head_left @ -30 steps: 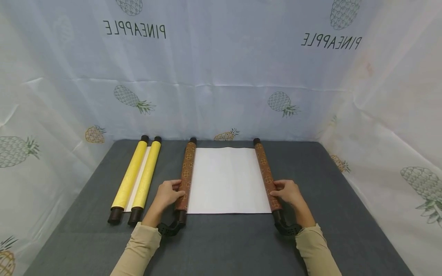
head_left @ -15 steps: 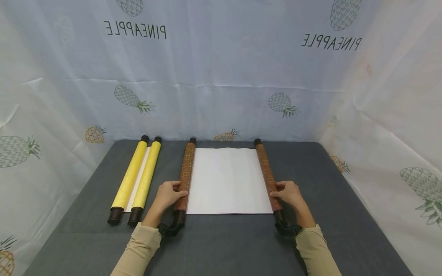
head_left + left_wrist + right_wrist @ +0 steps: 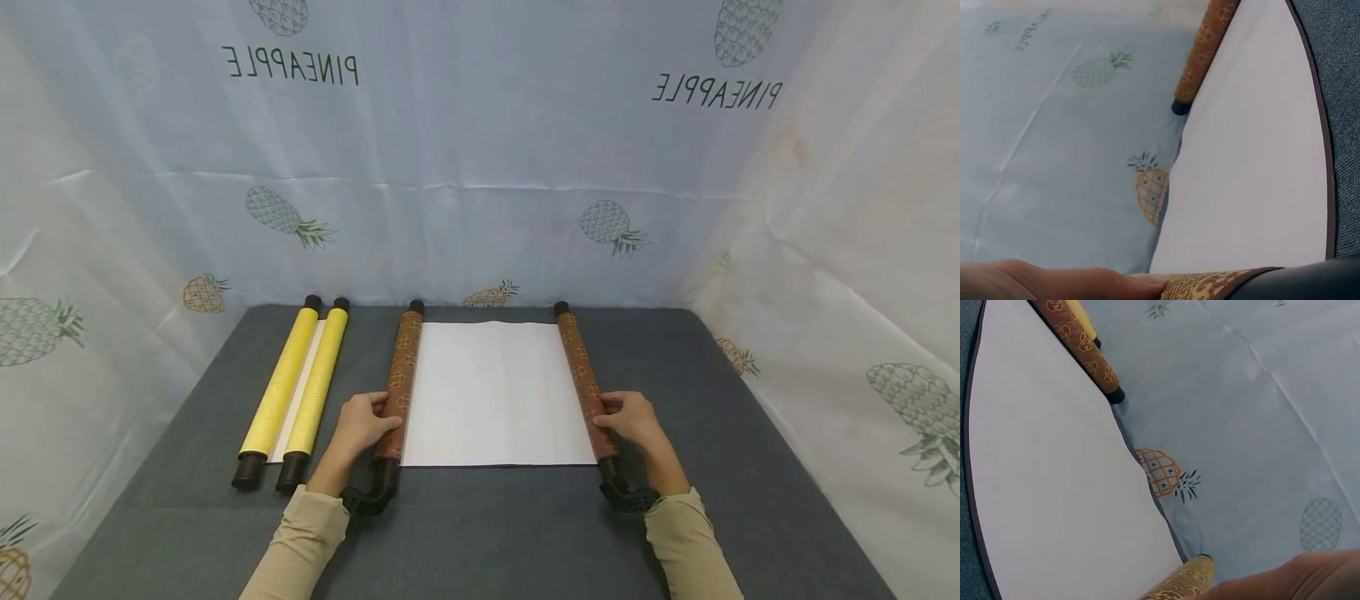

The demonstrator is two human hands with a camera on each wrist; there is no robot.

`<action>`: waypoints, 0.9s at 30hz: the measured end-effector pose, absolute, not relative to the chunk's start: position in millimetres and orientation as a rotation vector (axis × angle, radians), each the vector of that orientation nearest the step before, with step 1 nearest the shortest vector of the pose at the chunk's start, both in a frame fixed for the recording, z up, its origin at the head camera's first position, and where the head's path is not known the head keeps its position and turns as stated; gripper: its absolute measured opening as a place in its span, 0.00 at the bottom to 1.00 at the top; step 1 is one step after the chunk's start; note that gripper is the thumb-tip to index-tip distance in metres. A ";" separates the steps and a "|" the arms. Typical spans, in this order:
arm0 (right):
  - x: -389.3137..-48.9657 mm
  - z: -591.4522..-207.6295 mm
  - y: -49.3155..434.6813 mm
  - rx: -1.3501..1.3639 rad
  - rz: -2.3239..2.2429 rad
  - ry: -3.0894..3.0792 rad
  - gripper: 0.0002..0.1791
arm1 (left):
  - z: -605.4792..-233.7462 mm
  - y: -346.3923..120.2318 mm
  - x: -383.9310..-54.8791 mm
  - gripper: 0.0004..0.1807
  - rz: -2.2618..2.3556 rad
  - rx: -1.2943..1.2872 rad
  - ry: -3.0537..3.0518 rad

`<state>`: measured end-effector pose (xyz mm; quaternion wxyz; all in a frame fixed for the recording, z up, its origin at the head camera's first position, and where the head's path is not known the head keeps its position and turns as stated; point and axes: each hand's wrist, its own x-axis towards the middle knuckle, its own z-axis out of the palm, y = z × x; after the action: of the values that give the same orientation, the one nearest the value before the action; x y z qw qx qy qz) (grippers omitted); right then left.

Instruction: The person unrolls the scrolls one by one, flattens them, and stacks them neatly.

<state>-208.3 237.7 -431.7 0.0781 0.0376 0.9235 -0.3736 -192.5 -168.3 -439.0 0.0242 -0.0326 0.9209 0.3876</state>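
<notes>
A brown patterned scroll lies partly unrolled on the dark cloth, its white sheet flat between two rolls with dark end knobs. My left hand grips the left roll near its front end, thumb on top. On the other side, my right hand holds the right roll at a similar height, thumb on top as well. Each wrist view shows one thumb along the bottom edge, the left thumb touching gold-patterned fabric. Fingers beyond the rolls are partly hidden.
Left of my left hand lies a yellow scroll, its two rolls close together with a narrow white strip between. Dark grey cloth covers the table. A pineapple-print curtain hangs behind and along both sides.
The two brown rolls have moved slightly apart, the left one leftward and the right one rightward, so more white sheet shows. Both hands keep their grip. The yellow scroll stays put.
</notes>
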 end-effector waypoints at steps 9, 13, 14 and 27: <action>-210.3 -436.1 238.9 0.135 -1.042 2.803 0.31 | -440.3 -172.0 -192.4 0.30 1.124 -0.089 2.839; -211.5 -437.0 242.0 0.142 -1.013 2.817 0.32 | -441.1 -173.4 -193.3 0.33 1.122 -0.078 2.831; -211.9 -437.0 243.1 0.142 -1.012 2.820 0.32 | -441.3 -173.7 -193.8 0.33 1.124 -0.074 2.830; -212.1 -435.4 246.3 0.166 -1.100 2.825 0.30 | -437.5 -176.3 -194.2 0.34 1.161 -0.107 2.834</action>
<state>-212.1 246.3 -435.4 0.0527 0.0547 0.9291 -0.3619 -194.2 -176.3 -437.5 0.0384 -0.0348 0.9241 0.3786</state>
